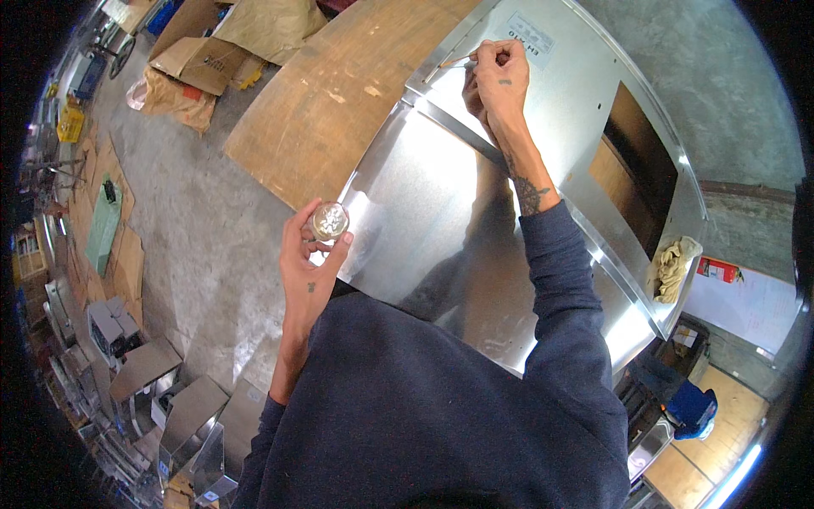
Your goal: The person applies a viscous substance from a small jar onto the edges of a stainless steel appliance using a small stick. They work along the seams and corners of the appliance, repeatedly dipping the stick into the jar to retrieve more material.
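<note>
Dark blue sleeves come up from the near edge, and I see my left hand [307, 254] nearest, fingers curled around a small round tin [329, 221] held level just off the near left edge of a large shiny sheet-metal panel [424, 220], seemingly so its contents stay within reach. Farther off, my right hand [500, 81] stretches across the panel, fingertips pinched narrow on a thin stick [458, 61] whose tip touches the metal near a pale label [530, 38], probably for fine dabbing. Beyond the panel lie a plywood board [331, 102], and a crumpled yellowish rag [674, 267] at right.
</note>
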`<state>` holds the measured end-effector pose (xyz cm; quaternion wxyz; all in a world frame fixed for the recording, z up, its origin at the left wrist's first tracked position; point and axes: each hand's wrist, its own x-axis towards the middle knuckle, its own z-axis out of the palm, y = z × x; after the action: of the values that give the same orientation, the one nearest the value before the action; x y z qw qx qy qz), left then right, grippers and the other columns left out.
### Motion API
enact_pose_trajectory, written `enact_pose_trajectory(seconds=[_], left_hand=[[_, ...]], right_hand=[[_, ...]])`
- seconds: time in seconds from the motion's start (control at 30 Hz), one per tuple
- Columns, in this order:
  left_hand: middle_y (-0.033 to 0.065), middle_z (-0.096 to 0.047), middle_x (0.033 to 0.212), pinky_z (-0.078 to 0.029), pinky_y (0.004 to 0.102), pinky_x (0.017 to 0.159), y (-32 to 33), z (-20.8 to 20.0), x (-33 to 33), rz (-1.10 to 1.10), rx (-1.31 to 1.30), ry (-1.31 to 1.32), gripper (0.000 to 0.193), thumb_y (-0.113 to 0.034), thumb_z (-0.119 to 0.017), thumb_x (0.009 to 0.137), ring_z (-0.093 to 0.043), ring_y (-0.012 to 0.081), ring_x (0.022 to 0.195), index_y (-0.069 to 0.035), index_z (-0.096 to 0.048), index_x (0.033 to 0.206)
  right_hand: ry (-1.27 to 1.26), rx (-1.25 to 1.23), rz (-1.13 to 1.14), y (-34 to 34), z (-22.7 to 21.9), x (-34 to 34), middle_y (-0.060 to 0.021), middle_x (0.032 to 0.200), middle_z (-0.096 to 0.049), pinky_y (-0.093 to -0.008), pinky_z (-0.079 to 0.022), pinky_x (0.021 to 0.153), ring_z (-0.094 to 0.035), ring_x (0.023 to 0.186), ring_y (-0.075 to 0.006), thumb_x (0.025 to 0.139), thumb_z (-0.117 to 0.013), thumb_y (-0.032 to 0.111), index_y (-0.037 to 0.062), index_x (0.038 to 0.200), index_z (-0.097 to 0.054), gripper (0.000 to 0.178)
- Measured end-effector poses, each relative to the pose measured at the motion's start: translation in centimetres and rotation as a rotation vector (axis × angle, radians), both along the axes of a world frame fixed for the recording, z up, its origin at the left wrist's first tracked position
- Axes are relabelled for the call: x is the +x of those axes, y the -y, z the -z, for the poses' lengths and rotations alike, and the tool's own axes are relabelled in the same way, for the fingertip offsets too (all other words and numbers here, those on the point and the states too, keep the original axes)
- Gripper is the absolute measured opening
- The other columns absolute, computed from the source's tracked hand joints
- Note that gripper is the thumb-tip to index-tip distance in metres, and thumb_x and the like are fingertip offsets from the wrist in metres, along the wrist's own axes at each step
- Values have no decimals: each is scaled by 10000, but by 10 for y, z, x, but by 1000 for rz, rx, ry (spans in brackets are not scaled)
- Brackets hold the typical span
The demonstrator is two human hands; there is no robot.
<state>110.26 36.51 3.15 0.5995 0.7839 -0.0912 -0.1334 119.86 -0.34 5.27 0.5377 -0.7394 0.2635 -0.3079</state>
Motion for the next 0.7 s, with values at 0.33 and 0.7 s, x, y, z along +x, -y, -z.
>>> enact_pose_trajectory(seconds=[0.33, 0.7], left_hand=[[107, -664, 1370, -570, 311, 859, 6, -19, 7, -42, 5, -52, 634, -87, -862, 935, -686, 166, 1113, -31, -592, 1505], [112, -667, 1398, -588, 306, 888, 24, -35, 21, 51, 67, 185, 647, -36, -866, 901, -693, 202, 1182, -66, -613, 1496]], right_hand=[[168, 150, -72, -53, -35, -50, -73, 894, -720, -261, -492, 698, -583, 767, -78, 1111, -636, 157, -5, 1086, -587, 171], [22, -256, -577, -163, -49, -121, -161, 1080, -739, -314, -562, 661, -705, 767, -205, 1051, -702, 45, -7, 1138, -667, 108]])
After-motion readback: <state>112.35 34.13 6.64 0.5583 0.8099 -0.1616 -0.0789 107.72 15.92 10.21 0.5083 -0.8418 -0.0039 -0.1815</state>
